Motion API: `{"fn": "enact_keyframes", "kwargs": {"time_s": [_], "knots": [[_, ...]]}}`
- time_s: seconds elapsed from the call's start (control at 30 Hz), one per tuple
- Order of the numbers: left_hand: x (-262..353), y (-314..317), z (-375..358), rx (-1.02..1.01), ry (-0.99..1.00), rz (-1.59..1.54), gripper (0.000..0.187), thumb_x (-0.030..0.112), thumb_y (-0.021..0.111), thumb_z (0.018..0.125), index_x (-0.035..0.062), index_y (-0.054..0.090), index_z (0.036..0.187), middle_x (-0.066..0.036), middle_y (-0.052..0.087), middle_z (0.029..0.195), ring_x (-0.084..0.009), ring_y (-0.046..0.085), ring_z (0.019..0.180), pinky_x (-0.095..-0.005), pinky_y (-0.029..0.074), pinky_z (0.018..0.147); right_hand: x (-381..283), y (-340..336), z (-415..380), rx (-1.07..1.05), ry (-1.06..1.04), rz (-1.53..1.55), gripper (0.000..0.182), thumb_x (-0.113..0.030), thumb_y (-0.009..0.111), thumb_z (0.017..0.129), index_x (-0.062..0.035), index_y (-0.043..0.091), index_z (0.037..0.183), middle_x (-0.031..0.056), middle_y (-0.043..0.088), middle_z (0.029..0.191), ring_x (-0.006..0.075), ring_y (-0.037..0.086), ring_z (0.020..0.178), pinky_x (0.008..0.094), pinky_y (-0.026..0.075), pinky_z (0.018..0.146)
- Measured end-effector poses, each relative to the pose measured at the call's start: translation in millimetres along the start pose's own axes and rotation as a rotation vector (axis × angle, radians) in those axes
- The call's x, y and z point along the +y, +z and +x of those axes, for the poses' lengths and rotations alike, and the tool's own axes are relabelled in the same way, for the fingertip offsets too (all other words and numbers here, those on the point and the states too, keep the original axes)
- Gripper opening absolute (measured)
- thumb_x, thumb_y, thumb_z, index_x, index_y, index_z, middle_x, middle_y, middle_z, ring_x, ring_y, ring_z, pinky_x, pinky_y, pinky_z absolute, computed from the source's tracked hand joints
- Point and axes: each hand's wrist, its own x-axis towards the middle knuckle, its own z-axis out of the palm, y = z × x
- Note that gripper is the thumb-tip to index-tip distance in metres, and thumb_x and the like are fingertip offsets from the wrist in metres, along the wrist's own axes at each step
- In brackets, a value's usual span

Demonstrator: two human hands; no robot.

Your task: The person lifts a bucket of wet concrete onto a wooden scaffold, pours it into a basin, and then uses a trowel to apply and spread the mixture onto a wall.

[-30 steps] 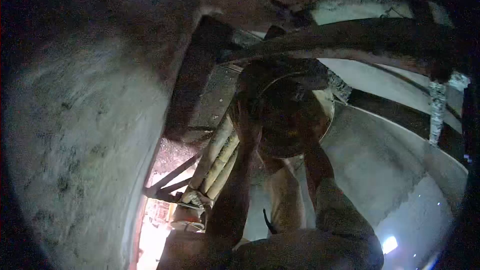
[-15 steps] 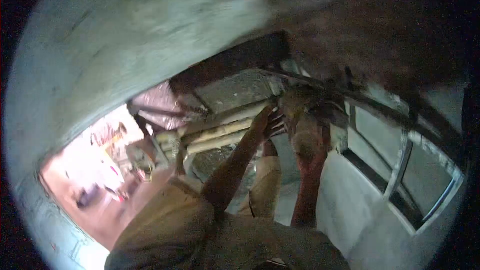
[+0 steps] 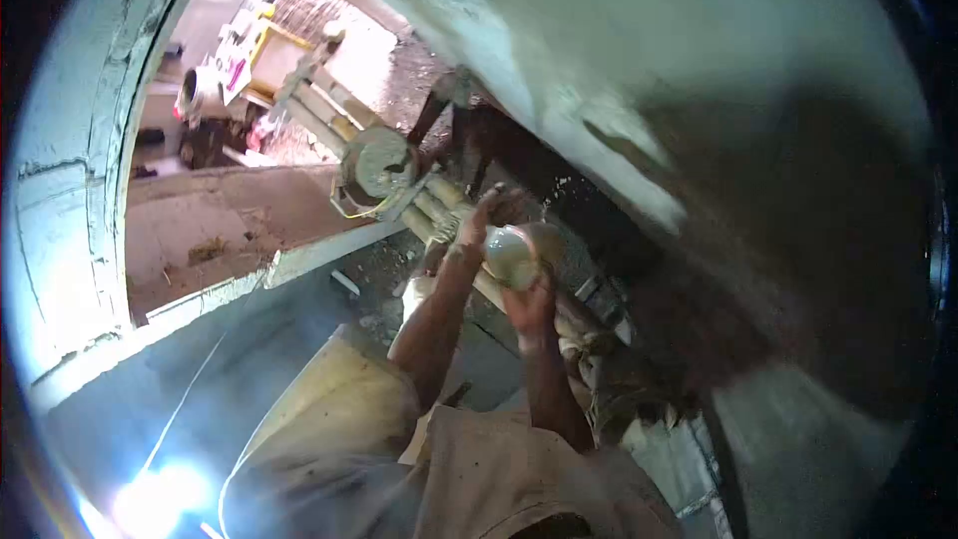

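A pale, shallow round bowl [image 3: 512, 262] is tilted in front of me, its inside facing my head. My right hand [image 3: 531, 305] is wrapped round its lower side. My left hand [image 3: 483, 220] is at the upper left edge of the bowl, fingers stretched out past it and somewhat blurred; whether it touches the rim I cannot make out. Beyond my hands, a round pan [image 3: 383, 162] with grey, wet-looking material in it rests on a platform of poles [image 3: 431, 208]. A thin yellow loop, perhaps a handle, hangs at the pan's near side.
A plastered wall [image 3: 619, 60] slopes across the right, partly in shadow. On the left, a wide opening has a brownish ledge [image 3: 230, 220] and cluttered objects outside. A bright lamp [image 3: 160, 501] with a thin cord glows at the lower left. Rubble lies below the poles.
My view has swung from the barred window frame and dark upper wall to the platform with the pan. My hands are now lower, and the bowl's inside shows.
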Motion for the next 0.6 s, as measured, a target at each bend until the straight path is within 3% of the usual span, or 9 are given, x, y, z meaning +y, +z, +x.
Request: {"fn": "enact_keyframes", "kwargs": {"time_s": [0.1,0.17,0.2,0.23,0.3,0.4,0.5,0.57,0.6], "knots": [[93,-85,13,-0.173,0.216,-0.268,0.029,0.028,0.051,0.095,0.0072,0.057,0.114,-0.011,0.059,0.118,-0.0256,0.056,0.108,-0.0415,0.047,0.093,80,68,68,-0.182,0.095,-0.116,0.053,-0.029,0.057,0.088,-0.0014,0.046,0.133,0.0129,0.049,0.133,0.0263,0.046,0.124,0.0425,0.036,0.104],[158,-132,24,0.014,0.417,0.168,0.021,0.021,0.058,0.09,0.0063,0.059,0.105,-0.01,0.06,0.11,-0.0228,0.058,0.099,-0.0365,0.05,0.085,128,94,116,-0.228,0.163,-0.159,0.053,-0.03,0.055,0.089,-0.0002,0.047,0.132,0.0124,0.05,0.133,0.0253,0.047,0.123,0.0416,0.036,0.104],[193,-153,35,-0.291,0.355,0.257,0.018,0.016,0.062,0.085,0.0076,0.059,0.101,-0.006,0.06,0.097,-0.0184,0.059,0.086,-0.0315,0.051,0.072,150,101,138,-0.221,0.167,-0.144,0.052,-0.031,0.055,0.089,0.0004,0.049,0.13,0.0121,0.051,0.132,0.025,0.048,0.122,0.0416,0.036,0.105],[207,-167,22,-0.145,0.607,0.52,0.015,0.018,0.063,0.087,0.0084,0.061,0.098,-0.002,0.057,0.084,-0.0142,0.057,0.072,-0.0277,0.048,0.06,168,117,154,-0.216,0.168,-0.125,0.05,-0.031,0.054,0.09,0.001,0.051,0.128,0.0117,0.052,0.131,0.0247,0.048,0.122,0.0417,0.035,0.105],[233,-196,39,0.361,0.473,-0.068,0.019,0.028,0.061,0.09,0.0096,0.064,0.096,0.002,0.052,0.071,-0.01,0.05,0.06,-0.0253,0.042,0.053,191,140,174,-0.147,0.163,-0.106,0.044,-0.029,0.055,0.09,-0.001,0.055,0.124,0.0119,0.057,0.124,0.0248,0.053,0.117,0.041,0.04,0.101],[295,-178,4,0.797,0.317,0.156,0.036,0.045,0.055,0.091,0.0118,0.066,0.1,0.006,0.045,0.058,-0.0055,0.04,0.051,-0.0235,0.034,0.047,191,169,178,-0.145,0.29,0.072,0.03,-0.023,0.059,0.088,-0.0053,0.061,0.112,0.011,0.063,0.109,0.0258,0.059,0.106,0.0403,0.049,0.093],[304,-211,16,0.725,0.643,0.274,0.037,0.034,0.053,0.096,0.0101,0.058,0.124,-0.004,0.064,0.098,-0.0112,0.057,0.083,-0.0261,0.047,0.079,185,175,171,0.007,0.366,0.105,0.042,-0.031,0.061,0.084,-0.0062,0.056,0.118,0.0109,0.056,0.12,0.0276,0.054,0.111,0.0443,0.047,0.095],[319,-271,22,0.526,0.629,0.523,0.038,0.023,0.052,0.096,0.0099,0.051,0.132,-0.005,0.058,0.124,-0.0144,0.055,0.108,-0.0294,0.042,0.095,166,175,160,-0.017,0.422,0.155,0.037,-0.024,0.064,0.085,-0.0026,0.058,0.114,0.0155,0.06,0.114,0.0338,0.055,0.112,0.0425,0.053,0.092],[323,-270,1,0.231,0.828,0.273,0.042,0.023,0.05,0.098,0.0051,0.047,0.135,-0.006,0.061,0.12,-0.0181,0.06,0.098,-0.0312,0.045,0.091,152,171,146,-0.064,0.508,0.278,0.042,-0.026,0.065,0.085,-0.0012,0.055,0.117,0.0173,0.058,0.118,0.0348,0.054,0.114,0.0431,0.054,0.088]]}}
